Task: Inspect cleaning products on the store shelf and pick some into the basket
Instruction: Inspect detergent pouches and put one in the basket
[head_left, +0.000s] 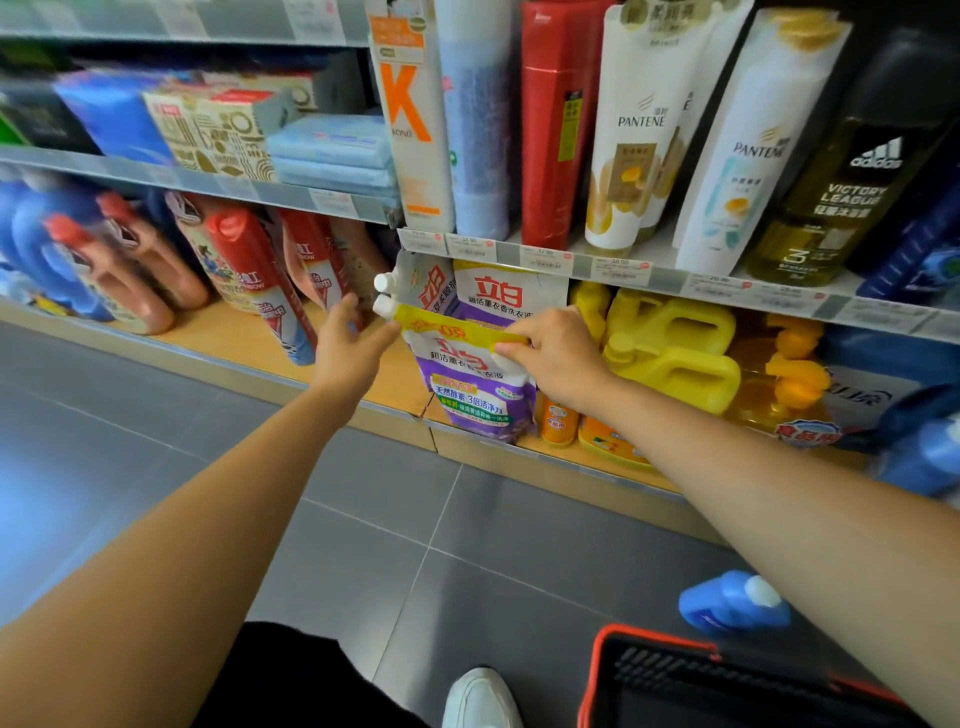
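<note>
The right hand (556, 353) pinches the yellow top band of a detergent pouch (478, 395), fingers curled over its edge. The left hand (350, 343) is spread and loose, its thumb at the pouch's spout corner; contact there is unclear. The pouch is purple and white with a white cap at its 10 o'clock corner. It stands tilted forward on the bottom shelf (395, 384), dead ahead at 12 o'clock, with yellow jugs (675, 358) at its 3 o'clock. Both arms stretch out nearly straight. The red-rimmed basket (597, 670) sits on the floor at 5 o'clock.
</note>
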